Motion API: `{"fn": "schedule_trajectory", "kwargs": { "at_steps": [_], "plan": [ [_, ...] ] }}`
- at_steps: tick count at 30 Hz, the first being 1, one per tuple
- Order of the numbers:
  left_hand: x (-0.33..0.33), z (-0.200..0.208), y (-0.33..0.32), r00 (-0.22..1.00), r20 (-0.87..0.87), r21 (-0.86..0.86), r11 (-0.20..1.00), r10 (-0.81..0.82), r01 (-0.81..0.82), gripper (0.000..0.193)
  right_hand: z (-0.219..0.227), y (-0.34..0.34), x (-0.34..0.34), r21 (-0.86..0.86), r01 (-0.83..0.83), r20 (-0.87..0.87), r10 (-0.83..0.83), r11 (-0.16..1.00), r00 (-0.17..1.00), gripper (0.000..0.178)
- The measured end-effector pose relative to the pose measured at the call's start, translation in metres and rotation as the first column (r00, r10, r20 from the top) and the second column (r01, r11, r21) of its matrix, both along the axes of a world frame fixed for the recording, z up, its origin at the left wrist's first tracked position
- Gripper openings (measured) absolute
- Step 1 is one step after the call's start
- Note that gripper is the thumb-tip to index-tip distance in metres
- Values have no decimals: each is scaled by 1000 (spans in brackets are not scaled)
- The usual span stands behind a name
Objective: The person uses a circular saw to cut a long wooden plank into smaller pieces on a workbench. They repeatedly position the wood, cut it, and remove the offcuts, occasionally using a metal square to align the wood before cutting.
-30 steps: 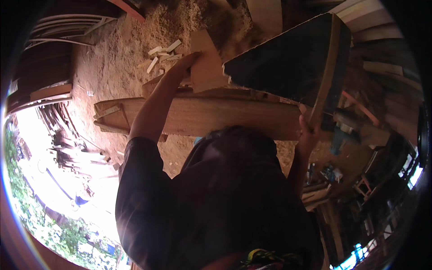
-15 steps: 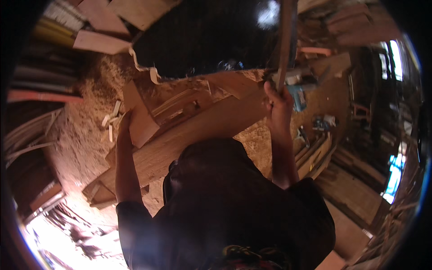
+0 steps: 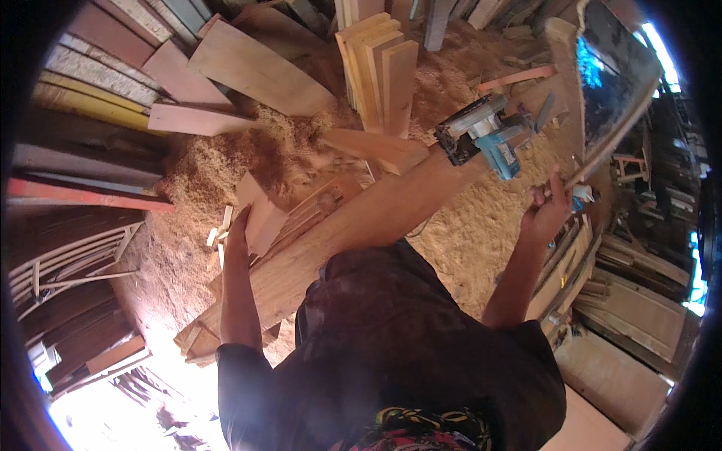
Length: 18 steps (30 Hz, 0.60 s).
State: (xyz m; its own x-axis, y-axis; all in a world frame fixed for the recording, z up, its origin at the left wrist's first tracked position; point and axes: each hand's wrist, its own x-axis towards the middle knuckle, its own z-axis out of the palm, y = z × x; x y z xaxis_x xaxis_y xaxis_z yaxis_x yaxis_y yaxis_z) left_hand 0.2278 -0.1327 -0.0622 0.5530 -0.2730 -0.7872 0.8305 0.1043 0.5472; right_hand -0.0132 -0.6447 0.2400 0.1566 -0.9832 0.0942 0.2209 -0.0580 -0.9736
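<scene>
My left hand (image 3: 240,234) is closed round the edge of a short wooden board (image 3: 263,218), which it holds tilted above a long plank (image 3: 353,225). At the right, the fingers of my right hand (image 3: 547,210) are wrapped round the lower end of a wooden strip (image 3: 617,139). The strip runs along the edge of a dark glossy panel (image 3: 618,68) with a pale, uneven border, raised at the upper right. Beyond the plank's right part is a teal power saw (image 3: 492,143) with a dark base plate; neither hand touches it.
Several upright boards (image 3: 380,68) stand at the back. More boards (image 3: 256,68) lean at the far left. Sawdust (image 3: 459,255) covers the ground, with small offcuts (image 3: 219,227) near my left hand. Stacked panels (image 3: 632,308) lie at the right.
The dark panel has swung from the upper middle to the upper right with my right hand, uncovering the upright boards and the saw. My left hand still holds the short board.
</scene>
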Motion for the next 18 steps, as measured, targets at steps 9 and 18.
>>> {"fn": "schedule_trajectory", "kwargs": {
  "at_steps": [9,18],
  "plan": [
    [0,14,-54,995,-46,-96,992,-88,83,40,-22,-35,-15,101,4,19,-6,995,1000,21],
    [10,66,-112,997,-27,-56,996,-66,64,40,-51,-55,-21,166,-26,-89,41,986,995,20]
  ]
}}
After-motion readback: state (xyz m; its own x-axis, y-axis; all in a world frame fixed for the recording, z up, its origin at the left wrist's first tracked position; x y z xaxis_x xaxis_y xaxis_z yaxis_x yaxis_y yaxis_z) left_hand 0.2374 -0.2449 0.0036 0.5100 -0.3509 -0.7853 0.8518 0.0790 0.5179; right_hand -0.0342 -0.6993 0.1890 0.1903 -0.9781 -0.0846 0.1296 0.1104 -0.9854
